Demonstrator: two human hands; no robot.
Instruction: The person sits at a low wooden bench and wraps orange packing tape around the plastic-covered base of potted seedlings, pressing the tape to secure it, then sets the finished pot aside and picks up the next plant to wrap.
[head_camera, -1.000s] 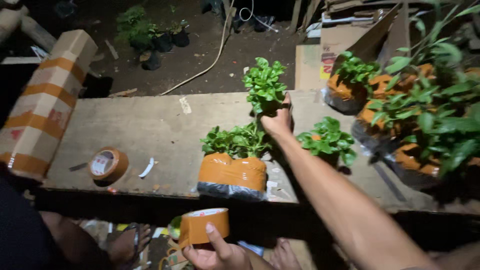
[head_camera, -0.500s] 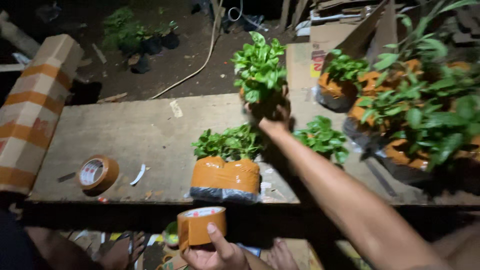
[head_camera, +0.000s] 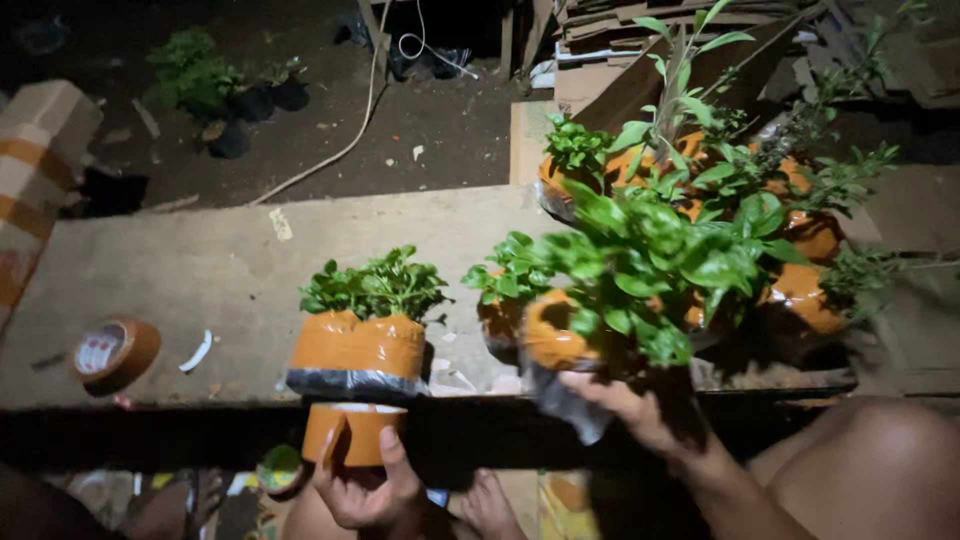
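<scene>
My right hand (head_camera: 630, 405) grips a leafy potted plant (head_camera: 620, 270) from below; its bag pot is wrapped in orange tape, and it hangs over the near edge of the concrete slab (head_camera: 180, 270). My left hand (head_camera: 365, 485) holds a roll of orange tape (head_camera: 352, 432) just below the slab edge. Directly above that roll stands another taped plant pot (head_camera: 358, 345) on the slab, with green leaves on top. A smaller taped plant (head_camera: 500, 300) sits between the two.
A second tape roll (head_camera: 112, 350) lies at the slab's left. Several taped plants (head_camera: 790, 250) crowd the right side. A taped cardboard box (head_camera: 35, 170) leans at far left. Dark pots (head_camera: 235, 110) and a white cable (head_camera: 340, 150) lie on the dirt beyond. Bare feet show below.
My right hand lifted the plant from the far side of the slab and carried it toward me and to the right. The left hand kept holding the tape roll.
</scene>
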